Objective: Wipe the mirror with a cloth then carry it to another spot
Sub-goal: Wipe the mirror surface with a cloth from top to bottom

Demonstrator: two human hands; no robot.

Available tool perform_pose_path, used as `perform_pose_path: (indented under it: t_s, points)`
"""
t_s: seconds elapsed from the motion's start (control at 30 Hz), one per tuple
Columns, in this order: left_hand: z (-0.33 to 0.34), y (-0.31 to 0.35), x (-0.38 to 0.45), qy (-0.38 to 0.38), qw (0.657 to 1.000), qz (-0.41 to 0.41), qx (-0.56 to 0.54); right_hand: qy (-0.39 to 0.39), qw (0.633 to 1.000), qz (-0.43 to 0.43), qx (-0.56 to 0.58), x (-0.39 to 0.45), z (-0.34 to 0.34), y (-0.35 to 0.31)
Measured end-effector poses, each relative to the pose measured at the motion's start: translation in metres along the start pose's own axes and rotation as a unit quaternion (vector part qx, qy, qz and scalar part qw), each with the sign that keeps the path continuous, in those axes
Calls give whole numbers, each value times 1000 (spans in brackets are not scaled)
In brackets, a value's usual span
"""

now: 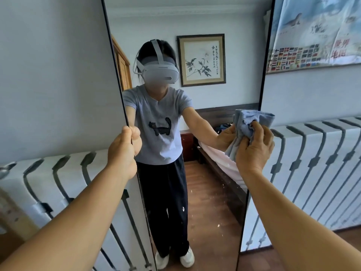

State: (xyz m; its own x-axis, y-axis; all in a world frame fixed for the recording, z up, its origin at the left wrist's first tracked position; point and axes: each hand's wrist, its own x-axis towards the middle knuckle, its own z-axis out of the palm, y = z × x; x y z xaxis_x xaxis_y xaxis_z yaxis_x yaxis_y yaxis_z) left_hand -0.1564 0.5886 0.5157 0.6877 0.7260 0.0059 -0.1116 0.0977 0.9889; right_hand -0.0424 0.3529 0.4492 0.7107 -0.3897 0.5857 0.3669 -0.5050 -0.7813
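Note:
A tall black-framed mirror (205, 20) stands upright in front of me, leaning against the wall and radiator. My left hand (123, 153) grips its left edge at about mid height. My right hand (254, 147) holds a crumpled light-blue cloth (248, 122) pressed against the glass near the right edge. The glass reflects a person in a grey T-shirt and dark trousers wearing a headset, plus a framed picture, a bed and a wooden floor. Small white specks dot the lower glass.
A white radiator (316, 169) with dark metal bars runs along the wall behind the mirror on both sides. A wall map (316, 32) with flags hangs at the upper right. Brown wooden floor (347, 235) shows at the lower right.

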Motion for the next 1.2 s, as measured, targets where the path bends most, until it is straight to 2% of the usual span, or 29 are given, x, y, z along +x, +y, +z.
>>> perform_pose_path:
  t_s: [0.1,0.2,0.37,0.53,0.63,0.73,1.0,1.1,1.2]
  points:
    - [-12,-14,1,-37,999,-3,-1,33,998,47,31,-17,8,-4]
    - [-25,-24,2,-60,998,-3,3,42,996,41,60,-38,22,-17]
    - [-31,-29,-2,-103,994,-22,6,-47,994,20,95,-82,45,-44]
    - [-35,-33,-2,-123,992,-9,12,-107,984,-105,96,-126,65,-76]
    - [-39,-32,0,-120,992,-30,-10,-151,964,-209,65,-149,79,-92]
    - [-46,-27,2,-141,989,-32,-27,-195,943,-259,73,-167,90,-100]
    - [-50,-32,4,-147,987,-35,-48,-241,931,-265,65,-168,84,-100]
    - [-44,-30,1,-177,983,-20,-48,-219,953,-200,54,-150,71,-90]
    - [-41,-31,-2,-176,983,-20,-43,-196,970,-132,60,-126,53,-72]
